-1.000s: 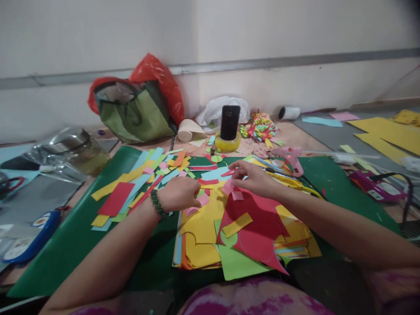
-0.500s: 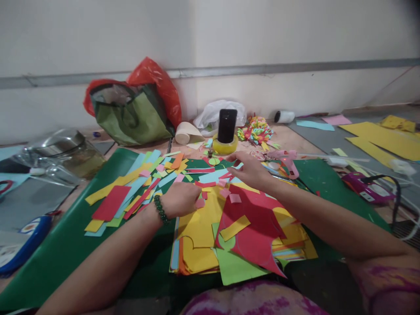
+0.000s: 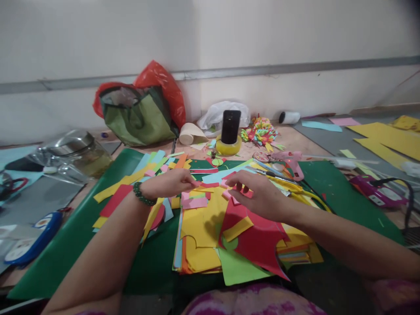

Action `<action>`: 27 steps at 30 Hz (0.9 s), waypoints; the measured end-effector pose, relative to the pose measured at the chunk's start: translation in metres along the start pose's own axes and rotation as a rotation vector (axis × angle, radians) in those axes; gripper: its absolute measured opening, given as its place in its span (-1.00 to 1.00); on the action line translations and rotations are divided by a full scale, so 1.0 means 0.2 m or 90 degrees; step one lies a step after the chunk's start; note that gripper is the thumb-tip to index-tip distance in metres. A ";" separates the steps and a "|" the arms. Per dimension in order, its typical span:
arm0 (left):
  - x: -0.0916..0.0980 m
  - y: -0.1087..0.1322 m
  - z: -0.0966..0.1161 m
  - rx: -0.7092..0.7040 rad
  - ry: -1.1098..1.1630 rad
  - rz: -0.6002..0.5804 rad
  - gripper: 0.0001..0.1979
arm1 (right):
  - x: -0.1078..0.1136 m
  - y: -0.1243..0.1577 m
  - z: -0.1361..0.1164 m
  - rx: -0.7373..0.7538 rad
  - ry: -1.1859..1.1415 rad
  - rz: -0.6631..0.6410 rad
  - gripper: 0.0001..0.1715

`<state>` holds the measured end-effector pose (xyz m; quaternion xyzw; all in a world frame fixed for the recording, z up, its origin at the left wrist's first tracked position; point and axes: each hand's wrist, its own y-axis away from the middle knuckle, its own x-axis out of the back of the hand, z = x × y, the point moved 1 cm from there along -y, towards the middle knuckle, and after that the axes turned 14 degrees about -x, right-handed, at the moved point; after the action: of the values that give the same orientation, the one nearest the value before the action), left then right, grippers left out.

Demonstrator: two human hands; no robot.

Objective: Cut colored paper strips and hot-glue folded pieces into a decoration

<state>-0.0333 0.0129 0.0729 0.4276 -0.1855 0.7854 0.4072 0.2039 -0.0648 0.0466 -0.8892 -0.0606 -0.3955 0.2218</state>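
Note:
My left hand point(image 3: 170, 183), with a green bead bracelet point(image 3: 144, 195) on its wrist, is closed in a pinch over the small paper pieces; what its fingertips hold is too small to make out. Just beyond them lies a red paper strip point(image 3: 210, 185). A pink paper strip point(image 3: 194, 203) rests below that hand on yellow paper point(image 3: 198, 223). My right hand point(image 3: 257, 190) hovers palm down, its fingers bent and apart, above a red paper sheet point(image 3: 254, 238). Nothing shows in its fingers. Under the red sheet is light green paper point(image 3: 241, 269).
A phone point(image 3: 231, 127) stands in a yellow tape roll point(image 3: 229, 148). Right of it are a pink glue gun point(image 3: 292, 162), yellow-handled scissors point(image 3: 302, 191) and a cutter knife point(image 3: 277, 176). Coloured strips lie left on the green mat point(image 3: 75, 245). A glass jar point(image 3: 93, 159) stands farther left.
My left hand has shifted left and slightly up. My right hand has come down and nearer. The yellow-handled scissors now show beside my right wrist, and a pink strip shows below my left hand.

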 end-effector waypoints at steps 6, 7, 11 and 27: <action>0.08 0.02 -0.01 0.009 0.168 0.043 -0.69 | -0.02 0.02 -0.03 0.107 0.029 0.013 -0.90; 0.07 0.02 -0.01 0.016 0.214 0.072 -0.70 | -0.03 0.02 -0.03 0.128 0.036 0.023 -0.88; -0.03 -0.03 0.03 0.034 0.415 0.192 -0.71 | -0.05 0.01 -0.05 0.218 0.138 0.108 -0.74; -0.45 -0.12 0.28 -0.020 0.255 -0.013 -0.77 | 0.42 0.23 0.53 -0.627 0.562 -0.044 -0.36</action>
<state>0.0425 -0.0511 0.0291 0.2579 -0.1087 0.8477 0.4507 0.3453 -0.0659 0.0297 -0.6390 0.1953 -0.7110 -0.2192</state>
